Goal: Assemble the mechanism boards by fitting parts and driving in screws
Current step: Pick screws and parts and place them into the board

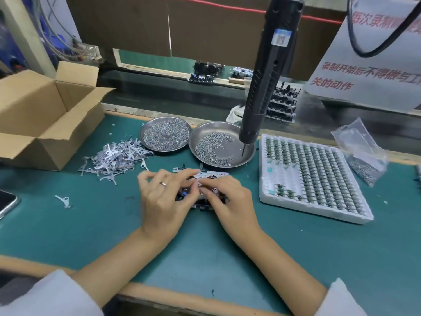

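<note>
**Fitting a part onto the mechanism board**

Pinching together over the mechanism board (206,176) at mat centre, the left hand (164,199) and right hand (230,199) meet fingertip to fingertip on a small part. Screw dishes (239,156) sit at 12 o'clock, the component tray (273,201) at 3, metal levers (114,159) at 10.

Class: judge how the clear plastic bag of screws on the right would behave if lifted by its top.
The plastic bag is probably floppy: its film looks crumpled. Likely bottom-heavy, since its screws pool in the low corner. It may sag and swing.
</note>
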